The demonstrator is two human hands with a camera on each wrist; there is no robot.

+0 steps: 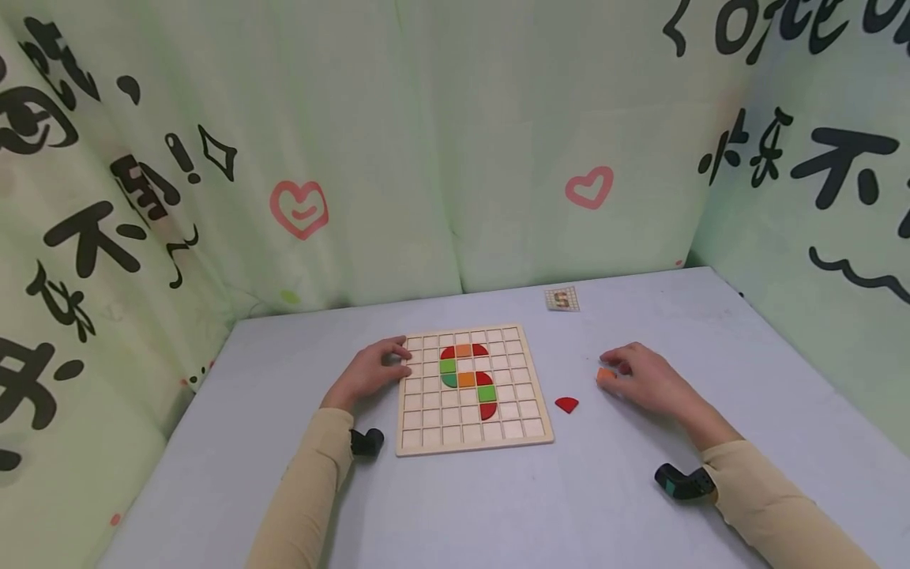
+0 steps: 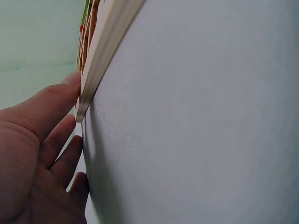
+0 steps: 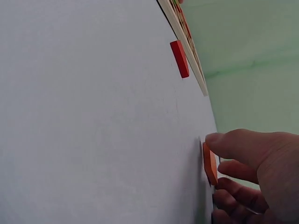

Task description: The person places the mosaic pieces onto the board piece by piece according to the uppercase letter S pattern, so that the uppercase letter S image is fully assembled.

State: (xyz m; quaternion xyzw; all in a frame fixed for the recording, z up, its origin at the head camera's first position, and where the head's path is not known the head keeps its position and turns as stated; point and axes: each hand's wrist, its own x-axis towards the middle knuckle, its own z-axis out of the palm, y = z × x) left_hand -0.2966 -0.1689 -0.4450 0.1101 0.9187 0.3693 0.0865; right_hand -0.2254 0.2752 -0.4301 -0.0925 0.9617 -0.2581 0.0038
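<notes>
A square wooden grid board lies on the table, with red, orange and green pieces set in its cells in an S-like curve. At its left edge rests my left hand, thumb and fingertips against the rim; in the left wrist view the thumb touches the wooden edge and the other fingers are relaxed. Right of the board, my right hand pinches an orange block between thumb and fingers, close to the tabletop. A red quarter-round block lies between that hand and the board.
Behind the board, a small card with a printed grid pattern lies near the table's back edge. A white cloth covers the table. Pale green curtains with black writing and pink hearts hang around the back and sides.
</notes>
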